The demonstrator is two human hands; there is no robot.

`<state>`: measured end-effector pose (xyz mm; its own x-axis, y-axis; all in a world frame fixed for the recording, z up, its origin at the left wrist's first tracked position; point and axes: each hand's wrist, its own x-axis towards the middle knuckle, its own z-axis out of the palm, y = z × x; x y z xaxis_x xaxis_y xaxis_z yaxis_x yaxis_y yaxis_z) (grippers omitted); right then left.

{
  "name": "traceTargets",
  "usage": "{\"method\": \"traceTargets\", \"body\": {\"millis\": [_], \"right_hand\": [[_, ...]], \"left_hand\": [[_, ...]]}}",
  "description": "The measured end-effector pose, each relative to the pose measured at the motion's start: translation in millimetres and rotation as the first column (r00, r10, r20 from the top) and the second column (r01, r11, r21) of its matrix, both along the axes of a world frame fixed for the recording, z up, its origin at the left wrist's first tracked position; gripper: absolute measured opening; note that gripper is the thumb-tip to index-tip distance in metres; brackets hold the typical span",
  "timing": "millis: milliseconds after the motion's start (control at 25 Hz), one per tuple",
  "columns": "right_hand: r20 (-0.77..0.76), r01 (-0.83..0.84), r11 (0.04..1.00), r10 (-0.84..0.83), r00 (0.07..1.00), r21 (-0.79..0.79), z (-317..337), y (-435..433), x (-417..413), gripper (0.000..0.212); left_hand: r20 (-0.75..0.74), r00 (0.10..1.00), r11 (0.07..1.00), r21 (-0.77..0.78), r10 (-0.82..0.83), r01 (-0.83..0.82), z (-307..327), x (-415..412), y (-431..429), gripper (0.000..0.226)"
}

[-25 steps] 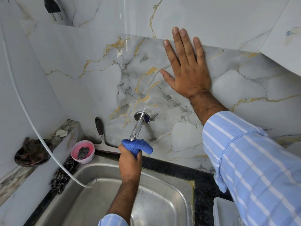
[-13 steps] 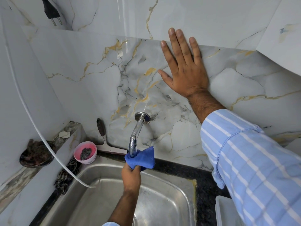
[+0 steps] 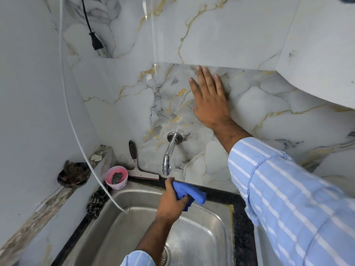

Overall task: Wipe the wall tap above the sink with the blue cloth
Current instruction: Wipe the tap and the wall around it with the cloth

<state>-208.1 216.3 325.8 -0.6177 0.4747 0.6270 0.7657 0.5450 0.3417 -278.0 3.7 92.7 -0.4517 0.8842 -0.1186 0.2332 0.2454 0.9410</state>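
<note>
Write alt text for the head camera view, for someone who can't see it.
A left hand holds a bunched blue cloth just below the spout of a chrome wall tap, over a steel sink. The right hand is pressed flat on the marble wall.

Two hands: the left (image 3: 172, 203) at 6 o'clock, the right (image 3: 210, 100) at 1 o'clock. One blue cloth (image 3: 189, 193). One tap (image 3: 170, 151) near centre. One sink (image 3: 219, 223) at 6 o'clock. One squeegee (image 3: 137, 166) and one pink cup (image 3: 116, 177) at 8 o'clock. One dark dish (image 3: 74, 173) at 9 o'clock. One plug (image 3: 97, 43) at 11 o'clock. One white cord (image 3: 76, 135) at 9 o'clock. Two striped sleeves, one (image 3: 292, 204) at 4 o'clock, one (image 3: 138, 259) at 6 o'clock.
</note>
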Motion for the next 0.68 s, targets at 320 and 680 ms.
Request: {"method": "traceTargets", "body": {"millis": [320,680], "right_hand": [[0.007,-0.064,0.299,0.229,0.973,-0.952,-52,-116,51,0.071],[-0.104,-0.118,0.372,0.058,0.993,-0.921,-56,-152,128,0.011]], "left_hand": [[-0.442,0.896,0.998,-0.01,0.045,-0.055,71,-9,-13,0.055],[-0.418,0.904,0.995,0.002,-0.094,0.104,106,2,-44,0.055]]}}
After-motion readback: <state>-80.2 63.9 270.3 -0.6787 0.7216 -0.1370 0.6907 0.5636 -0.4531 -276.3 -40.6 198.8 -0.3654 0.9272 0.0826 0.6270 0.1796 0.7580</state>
